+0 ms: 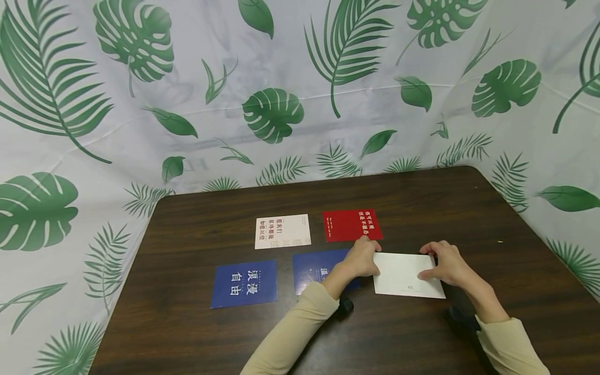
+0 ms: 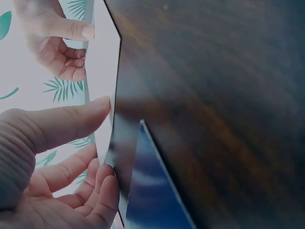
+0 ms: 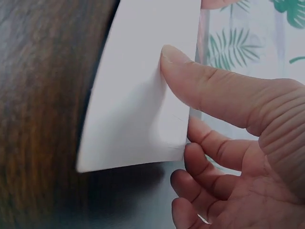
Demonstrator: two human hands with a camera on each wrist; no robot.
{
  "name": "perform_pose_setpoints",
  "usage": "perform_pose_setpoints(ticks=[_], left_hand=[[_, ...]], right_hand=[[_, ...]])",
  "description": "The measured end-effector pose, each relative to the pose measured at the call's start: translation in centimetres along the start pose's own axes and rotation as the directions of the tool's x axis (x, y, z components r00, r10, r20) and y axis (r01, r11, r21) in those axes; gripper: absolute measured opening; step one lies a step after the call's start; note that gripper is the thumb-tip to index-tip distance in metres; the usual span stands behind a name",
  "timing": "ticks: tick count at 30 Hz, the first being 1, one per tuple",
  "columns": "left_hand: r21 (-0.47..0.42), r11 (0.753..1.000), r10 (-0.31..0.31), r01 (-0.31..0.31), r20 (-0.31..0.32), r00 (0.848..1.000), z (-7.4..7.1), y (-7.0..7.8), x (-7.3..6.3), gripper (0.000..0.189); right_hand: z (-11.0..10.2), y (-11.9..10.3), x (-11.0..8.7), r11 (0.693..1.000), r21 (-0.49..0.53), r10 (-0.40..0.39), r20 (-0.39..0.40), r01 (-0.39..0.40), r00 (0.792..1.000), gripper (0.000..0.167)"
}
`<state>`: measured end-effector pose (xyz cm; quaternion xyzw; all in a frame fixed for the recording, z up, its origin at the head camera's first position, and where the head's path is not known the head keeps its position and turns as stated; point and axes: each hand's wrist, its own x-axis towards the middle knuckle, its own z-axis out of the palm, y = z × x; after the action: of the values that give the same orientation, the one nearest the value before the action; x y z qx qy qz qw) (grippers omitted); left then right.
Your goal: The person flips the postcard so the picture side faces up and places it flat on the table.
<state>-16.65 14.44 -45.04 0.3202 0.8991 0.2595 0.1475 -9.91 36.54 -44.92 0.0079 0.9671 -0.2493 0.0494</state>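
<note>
Both hands hold a white card (image 1: 404, 274) with a small printed mark near its lower edge. My left hand (image 1: 360, 259) pinches its left end, thumb on the face and fingers at the edge. The right hand (image 1: 448, 265) grips the opposite end; in the right wrist view its thumb presses the face of the card (image 3: 128, 105) and the fingers curl at the edge. Partly under the left forearm lies a blue card (image 1: 309, 268) with white characters. A red card (image 1: 349, 229) lies just beyond the left hand.
Left of these, a pale card (image 1: 286, 229) with red characters and another blue card (image 1: 246, 286) lie flat on the dark wooden table (image 1: 187, 338). A leaf-patterned cloth (image 1: 211, 140) hangs behind the table.
</note>
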Motion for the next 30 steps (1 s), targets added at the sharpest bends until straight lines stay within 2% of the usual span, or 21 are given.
perform_pose_setpoints(ticks=[8,13,16,21,25,30], left_hand=[[0.042,0.999,0.029,-0.029,0.002,1.000,0.2,0.1,0.0,0.041],[0.014,0.998,0.058,-0.058,0.016,0.998,0.0,0.1,0.0,0.043],[-0.029,0.997,0.077,-0.077,0.025,0.997,0.0,0.0,0.1,0.042],[-0.138,0.983,0.122,-0.118,0.017,0.992,-0.3,-0.3,0.0,0.038],[-0.213,0.959,0.186,-0.189,-0.036,0.982,-0.8,-0.7,0.0,0.029],[-0.262,0.926,0.244,-0.271,-0.133,0.961,-1.3,-1.2,0.0,0.022]], right_hand=[[-0.1,-0.2,0.1,0.996,-0.041,0.078,0.014,-0.077,0.997,0.056],[-0.6,-0.1,-0.2,0.990,-0.040,0.133,0.042,-0.132,0.990,0.063],[-0.8,0.1,-0.6,0.995,0.001,0.103,0.031,-0.103,0.994,0.060],[-1.4,0.6,-1.2,0.994,0.106,0.029,-0.023,-0.026,0.999,0.043],[-1.9,0.8,-1.5,0.986,0.166,-0.020,-0.078,0.033,0.997,0.032],[-2.5,1.0,-1.7,0.967,0.233,-0.071,-0.149,0.105,0.986,0.019]])
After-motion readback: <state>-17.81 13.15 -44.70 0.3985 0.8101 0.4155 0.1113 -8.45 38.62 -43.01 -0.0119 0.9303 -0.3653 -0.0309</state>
